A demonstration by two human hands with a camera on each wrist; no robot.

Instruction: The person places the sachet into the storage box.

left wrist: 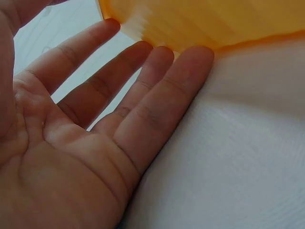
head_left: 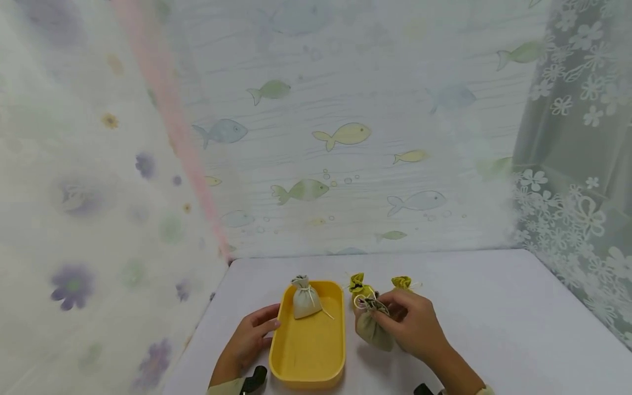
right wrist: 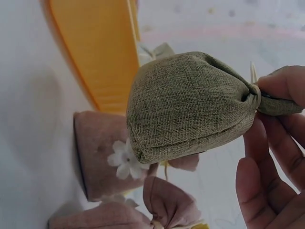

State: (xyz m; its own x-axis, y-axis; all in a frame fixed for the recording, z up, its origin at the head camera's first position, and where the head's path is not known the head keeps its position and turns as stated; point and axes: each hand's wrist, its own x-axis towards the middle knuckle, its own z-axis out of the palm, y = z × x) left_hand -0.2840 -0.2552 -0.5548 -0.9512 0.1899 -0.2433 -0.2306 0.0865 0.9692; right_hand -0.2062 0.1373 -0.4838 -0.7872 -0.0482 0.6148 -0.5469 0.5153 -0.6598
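My right hand (head_left: 415, 325) pinches a grey-green cloth drawstring pouch (head_left: 373, 330) by its tied neck, right of the yellow tray (head_left: 307, 354). In the right wrist view the plump body of this pouch (right wrist: 190, 107) points away from the fingers. Fingers of my left hand (head_left: 250, 336) touch the tray's left outer side; in the left wrist view they reach out fairly straight, fingertips (left wrist: 202, 55) at the yellow wall (left wrist: 219, 24). Inside the tray, near its far end, stands a pale cream pouch (head_left: 306, 302) with a white string.
Behind the held pouch are two yellow-green pouch tops (head_left: 356, 283), the other top (head_left: 401, 282) farther right and partly hidden by my hand. Mauve pouches (right wrist: 97, 157) with white flowers show in the right wrist view. A fish-patterned curtain (head_left: 345, 164) hangs beyond the white table (head_left: 494, 329).
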